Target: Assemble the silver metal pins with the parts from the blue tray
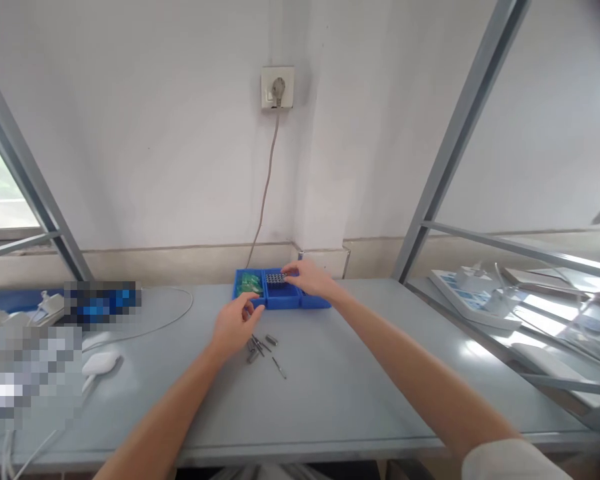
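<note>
A pale wall (155,133) stood behind a gray desk (350,387), with slanting metal bars (460,127) at both sides. A cord (268,177) hung down the wall from a plug (279,88) in a socket (267,77). The blue tray (283,303) sat on the desk near the wall, green pieces (249,283) in its left compartment and a dark block with rows of light dots (275,279) in the middle one. The right hand (313,279) reached over the tray, fingertips at the block's right end; whether they gripped it, I could not tell. The left hand (234,327) was at the tray's front left, fingers curved and thumb apart, half open. Just beside it, small metal pieces (271,340) and a thin rod (279,368) lay loose on the desk. A white adapter (100,363) lay well to the left.
</note>
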Action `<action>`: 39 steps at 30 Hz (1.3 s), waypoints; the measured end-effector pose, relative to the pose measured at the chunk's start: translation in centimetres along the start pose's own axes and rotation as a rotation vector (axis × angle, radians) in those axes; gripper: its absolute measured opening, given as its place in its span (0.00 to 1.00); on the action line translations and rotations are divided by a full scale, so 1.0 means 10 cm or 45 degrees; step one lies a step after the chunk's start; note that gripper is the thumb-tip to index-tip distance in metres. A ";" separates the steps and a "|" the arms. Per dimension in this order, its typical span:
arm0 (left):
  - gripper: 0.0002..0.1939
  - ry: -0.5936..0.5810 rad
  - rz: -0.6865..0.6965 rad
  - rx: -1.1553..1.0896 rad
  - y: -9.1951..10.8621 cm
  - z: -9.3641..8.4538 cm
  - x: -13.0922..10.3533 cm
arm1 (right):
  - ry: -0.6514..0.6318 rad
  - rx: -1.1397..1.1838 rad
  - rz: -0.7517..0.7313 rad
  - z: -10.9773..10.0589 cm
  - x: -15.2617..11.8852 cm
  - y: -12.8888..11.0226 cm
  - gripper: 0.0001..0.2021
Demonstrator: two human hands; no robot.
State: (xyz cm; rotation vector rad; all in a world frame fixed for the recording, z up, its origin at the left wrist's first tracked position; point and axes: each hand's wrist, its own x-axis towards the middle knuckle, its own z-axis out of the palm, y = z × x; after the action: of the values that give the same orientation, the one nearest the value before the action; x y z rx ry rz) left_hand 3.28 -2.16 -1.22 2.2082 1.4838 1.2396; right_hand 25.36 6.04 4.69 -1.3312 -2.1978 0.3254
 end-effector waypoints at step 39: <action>0.11 -0.189 0.118 0.146 0.07 0.03 -0.05 | -0.176 -0.716 0.289 0.38 0.42 0.22 0.08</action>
State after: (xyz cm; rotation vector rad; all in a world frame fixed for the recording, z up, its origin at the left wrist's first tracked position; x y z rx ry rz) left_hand 3.95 -2.84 -1.27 2.4100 1.4440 1.0134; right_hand 23.37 11.04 1.93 -1.9121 -2.3522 -0.1422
